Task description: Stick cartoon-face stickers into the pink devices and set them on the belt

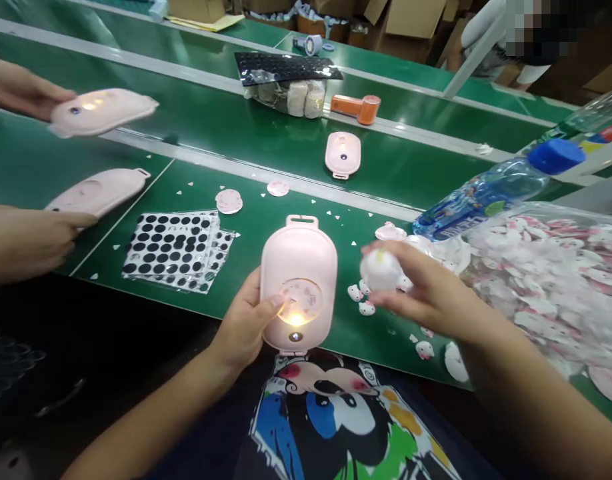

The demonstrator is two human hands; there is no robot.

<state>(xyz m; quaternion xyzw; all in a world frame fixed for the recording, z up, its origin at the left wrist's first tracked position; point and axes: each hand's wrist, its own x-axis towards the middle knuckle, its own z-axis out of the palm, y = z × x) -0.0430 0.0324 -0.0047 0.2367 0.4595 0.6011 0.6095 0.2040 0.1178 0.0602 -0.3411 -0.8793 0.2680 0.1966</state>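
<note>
My left hand grips a pale pink oval device by its left side, with the thumb on its front. The device has a loop at the top, a round patterned panel lit yellow from below, and a small dark button under it. To the right, my right hand pinches a round whitish translucent piece between thumb and fingers; it is blurred, so its exact kind is unclear. Small kitten-head pieces lie on the green table just below that hand.
Another person's hands at the left hold two similar pink devices. Dotted black-and-white sheets, pink discs and a lit pink device lie ahead. A plastic bottle leans beside a bag of kitten-face pieces at right.
</note>
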